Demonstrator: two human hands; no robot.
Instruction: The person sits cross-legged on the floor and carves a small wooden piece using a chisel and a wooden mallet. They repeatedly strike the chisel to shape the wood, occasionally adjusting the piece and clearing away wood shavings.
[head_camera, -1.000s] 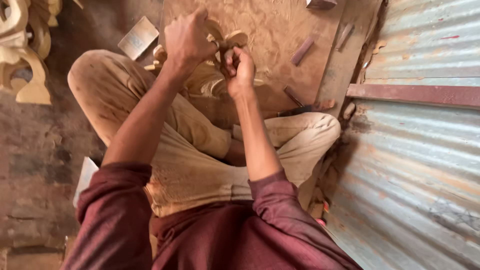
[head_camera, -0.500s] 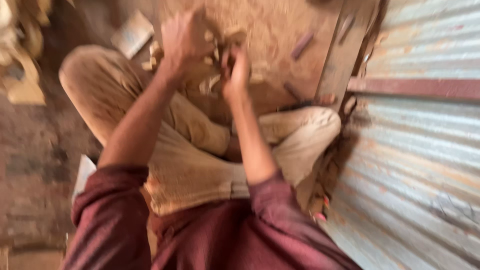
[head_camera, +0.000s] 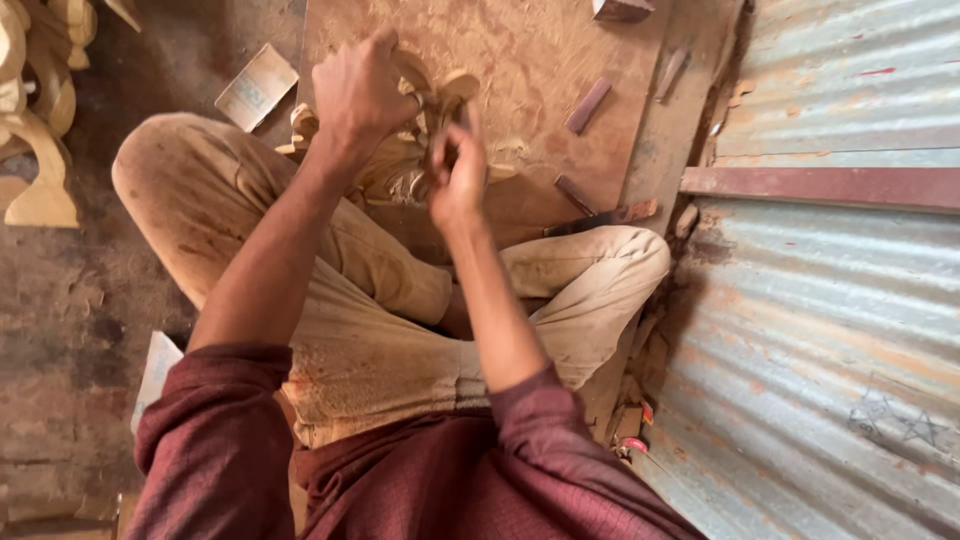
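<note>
Left hand (head_camera: 360, 90) gripping carved wood piece (head_camera: 440, 95), flat pale box (head_camera: 257, 86) beside

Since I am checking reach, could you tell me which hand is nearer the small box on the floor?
Left. The left hand is just right of the small box; the right hand is farther right.

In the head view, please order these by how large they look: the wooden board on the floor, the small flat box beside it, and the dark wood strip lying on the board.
1. wooden board, by far the largest.
2. small flat box.
3. dark wood strip, the smallest.
</note>
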